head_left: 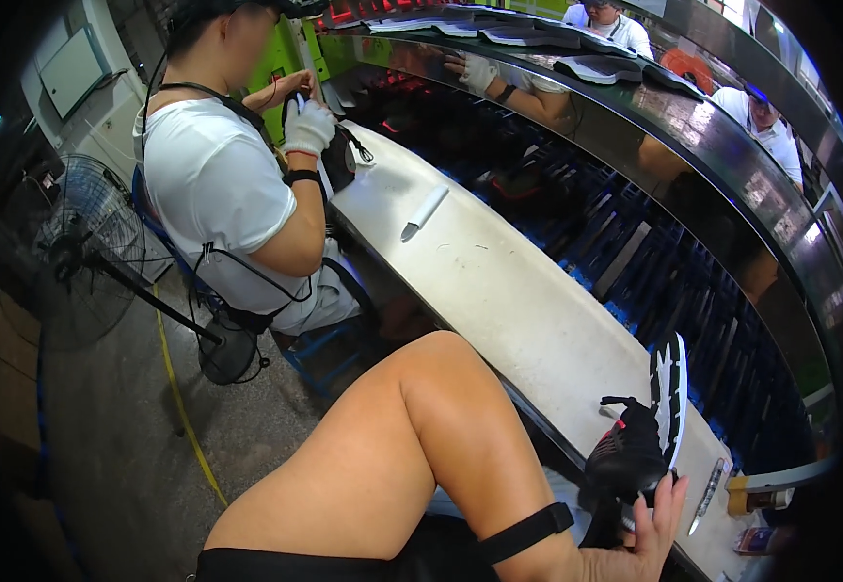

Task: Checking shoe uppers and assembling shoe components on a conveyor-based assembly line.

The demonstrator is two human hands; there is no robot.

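One hand (pixel 649 529) | fingertips touching black shoe (pixel 635 441) | on steel bench (pixel 499 281)

Long pale workbench (pixel 499 291) with a white-handled knife (pixel 424 213), a black sneaker (pixel 639 436), a metal tool (pixel 707 495).

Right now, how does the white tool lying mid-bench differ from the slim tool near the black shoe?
The white tool lies far up the bench, alone; the slim tool lies just right of the black shoe, close to the person's hand. The white tool looks thicker with a dark tip; the slim tool looks thin and metallic. Both rest flat on the bench, untouched.
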